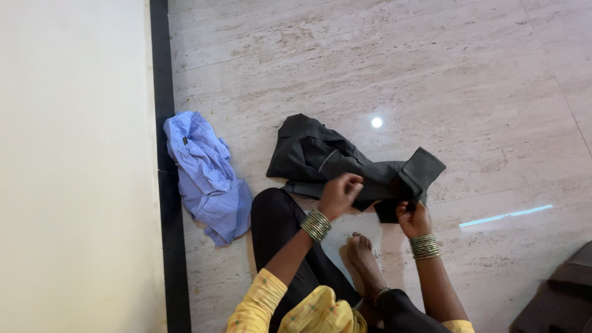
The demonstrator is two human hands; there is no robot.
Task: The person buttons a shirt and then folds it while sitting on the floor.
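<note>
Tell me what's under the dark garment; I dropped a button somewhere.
The dark garment lies straight on the marble floor. The left hand and right hand grip its near edge. Whatever lies beneath its folds is covered, so a button cannot be ruled out.

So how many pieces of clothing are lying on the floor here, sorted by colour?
Dark grey garment, gripped by both the left hand and the right hand: 1
Blue striped shirt, crumpled by the wall: 1
Total: 2
</note>
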